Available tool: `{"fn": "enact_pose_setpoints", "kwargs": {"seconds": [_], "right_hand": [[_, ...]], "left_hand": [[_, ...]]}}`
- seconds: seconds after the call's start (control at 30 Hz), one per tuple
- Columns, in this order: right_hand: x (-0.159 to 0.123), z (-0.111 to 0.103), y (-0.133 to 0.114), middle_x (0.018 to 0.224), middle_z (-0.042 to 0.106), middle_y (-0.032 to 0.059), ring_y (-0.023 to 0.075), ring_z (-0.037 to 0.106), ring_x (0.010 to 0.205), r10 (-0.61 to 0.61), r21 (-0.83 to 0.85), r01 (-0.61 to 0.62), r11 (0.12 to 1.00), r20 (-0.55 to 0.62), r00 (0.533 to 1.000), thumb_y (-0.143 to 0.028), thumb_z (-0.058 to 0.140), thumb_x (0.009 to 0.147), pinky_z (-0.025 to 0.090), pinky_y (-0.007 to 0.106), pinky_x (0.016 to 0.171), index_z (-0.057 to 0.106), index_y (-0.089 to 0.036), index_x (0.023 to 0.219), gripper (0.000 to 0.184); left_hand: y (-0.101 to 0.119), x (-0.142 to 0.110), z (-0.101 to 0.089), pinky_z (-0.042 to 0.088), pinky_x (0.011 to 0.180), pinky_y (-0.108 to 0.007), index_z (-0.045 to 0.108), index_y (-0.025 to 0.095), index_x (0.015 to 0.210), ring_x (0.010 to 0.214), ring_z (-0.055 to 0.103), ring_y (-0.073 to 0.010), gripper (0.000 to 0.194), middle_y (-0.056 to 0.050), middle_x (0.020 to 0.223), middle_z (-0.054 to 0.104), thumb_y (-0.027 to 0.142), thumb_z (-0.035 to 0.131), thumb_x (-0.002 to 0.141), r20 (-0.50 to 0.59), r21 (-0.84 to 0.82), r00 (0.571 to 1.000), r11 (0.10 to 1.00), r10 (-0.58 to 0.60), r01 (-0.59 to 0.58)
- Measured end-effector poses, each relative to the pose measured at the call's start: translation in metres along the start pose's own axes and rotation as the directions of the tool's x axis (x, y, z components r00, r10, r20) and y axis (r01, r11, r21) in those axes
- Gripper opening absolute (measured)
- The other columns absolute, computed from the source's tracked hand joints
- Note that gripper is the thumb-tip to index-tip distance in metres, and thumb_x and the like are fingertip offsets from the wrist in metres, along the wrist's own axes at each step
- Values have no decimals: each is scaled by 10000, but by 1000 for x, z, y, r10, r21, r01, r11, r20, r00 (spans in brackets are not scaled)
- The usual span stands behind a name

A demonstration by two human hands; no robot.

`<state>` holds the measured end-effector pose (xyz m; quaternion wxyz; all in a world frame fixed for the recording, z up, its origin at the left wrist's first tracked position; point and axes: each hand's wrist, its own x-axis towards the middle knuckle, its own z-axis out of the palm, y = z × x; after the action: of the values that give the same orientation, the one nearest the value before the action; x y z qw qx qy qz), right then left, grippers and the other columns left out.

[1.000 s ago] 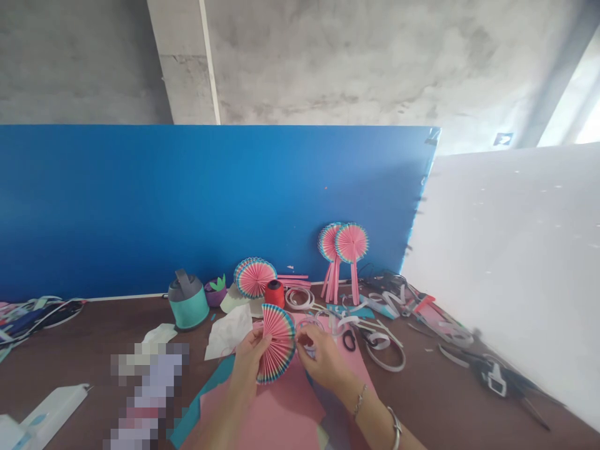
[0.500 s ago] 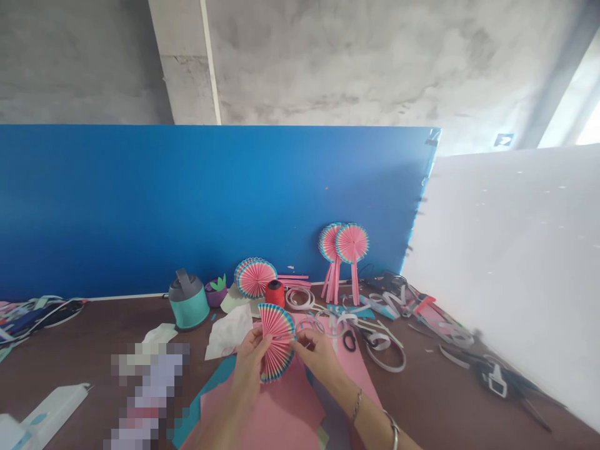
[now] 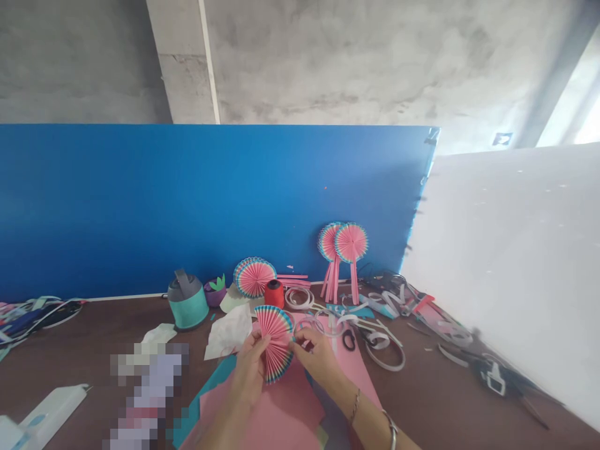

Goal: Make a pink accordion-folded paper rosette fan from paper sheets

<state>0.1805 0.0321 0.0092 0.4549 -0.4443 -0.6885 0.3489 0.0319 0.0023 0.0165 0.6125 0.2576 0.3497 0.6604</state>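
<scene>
A pleated pink paper fan (image 3: 277,340) with a blue-and-cream striped edge is spread into a partial circle between my hands. My left hand (image 3: 253,353) pinches it at the inner folds on its left side. On the opposite side, the fingertips of my right hand (image 3: 315,353) are closed on the fan's outer edge. Beneath both hands lie pink paper sheets (image 3: 276,412), with a teal sheet (image 3: 218,382) sticking out at the left. A red thread spool (image 3: 274,295) stands just behind the fan.
Finished fans with handles (image 3: 351,242) lean on the blue partition (image 3: 210,200); more pleated rounds (image 3: 255,277) stand left of them. A teal canister (image 3: 188,303) and purple pot (image 3: 215,292) sit at the back left. White tape coils (image 3: 300,298), scissors (image 3: 349,339) and cables clutter the right.
The fan has tilted slightly, its upper end shifting left and its lower end right. Both hands keep their grip in nearly the same place.
</scene>
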Motion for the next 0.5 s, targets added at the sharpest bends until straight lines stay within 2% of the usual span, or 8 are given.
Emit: {"fn": "enact_pose_setpoints", "kwargs": {"seconds": [0.37,0.5], "right_hand": [[0,-2,-1,668,545,8,143,488,589,26,18,-26,1000,-20,999,-292,487,761,363,251,528,527,-177,701,136],[1,-3,-4,673,553,16,154,497,618,47,32,-45,998,-54,997,-301,495,755,360,258,546,528,-176,682,149]], "left_hand": [[-6,2,-2,502,793,-345,609,164,858,806,691,-232,333,-40,782,717,261,799,603,24,24,999,999,-38,37],[-5,1,-4,499,819,-340,615,160,886,840,687,-224,319,-45,826,717,253,785,633,59,21,996,997,-71,70]]}}
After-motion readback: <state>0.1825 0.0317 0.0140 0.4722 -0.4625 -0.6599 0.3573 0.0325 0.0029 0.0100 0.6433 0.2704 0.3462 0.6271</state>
